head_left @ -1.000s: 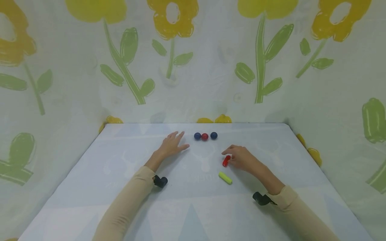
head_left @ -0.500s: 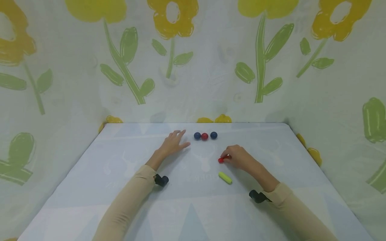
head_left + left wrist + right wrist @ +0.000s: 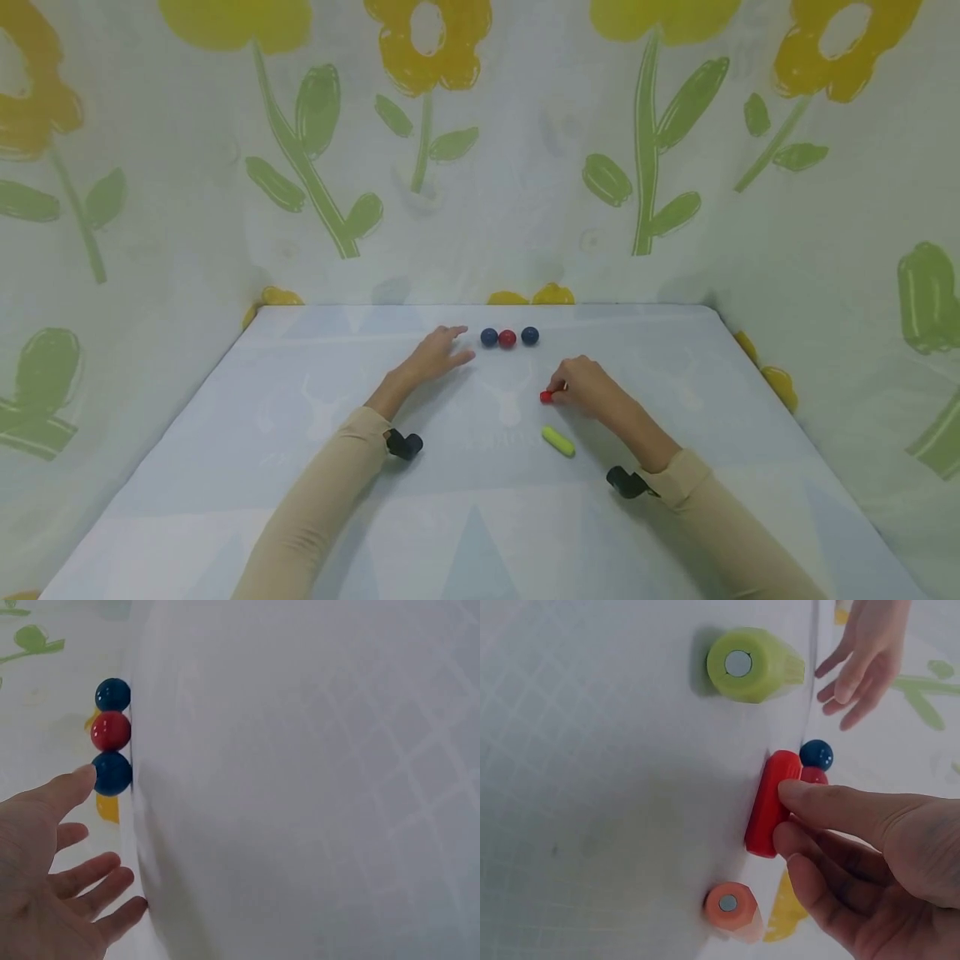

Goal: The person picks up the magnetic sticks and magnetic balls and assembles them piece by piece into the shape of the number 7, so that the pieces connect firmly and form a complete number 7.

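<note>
Between thumb and fingertips, my right hand (image 3: 588,387) pinches a short red magnetic stick (image 3: 764,815), close over the table; in the head view only its end (image 3: 546,397) shows. A yellow-green magnetic stick (image 3: 558,442) lies nearer the front, a silver disc in its end. In the right wrist view an orange stick (image 3: 733,906) with a similar disc lies beside the right hand; the head view does not show it. My left hand (image 3: 432,358) is spread, holding nothing, left of a blue ball (image 3: 489,337). Against that ball sits a red ball (image 3: 507,338).
A second dark blue ball (image 3: 530,336) stands a little to the right of the red one, near the back edge of the white table (image 3: 300,483). Behind and at both sides hangs a flower-printed cloth (image 3: 525,208).
The right fingers have closed on the red stick and turned it, so its end now points left. The right wrist has swung slightly left. My left hand has barely shifted.
</note>
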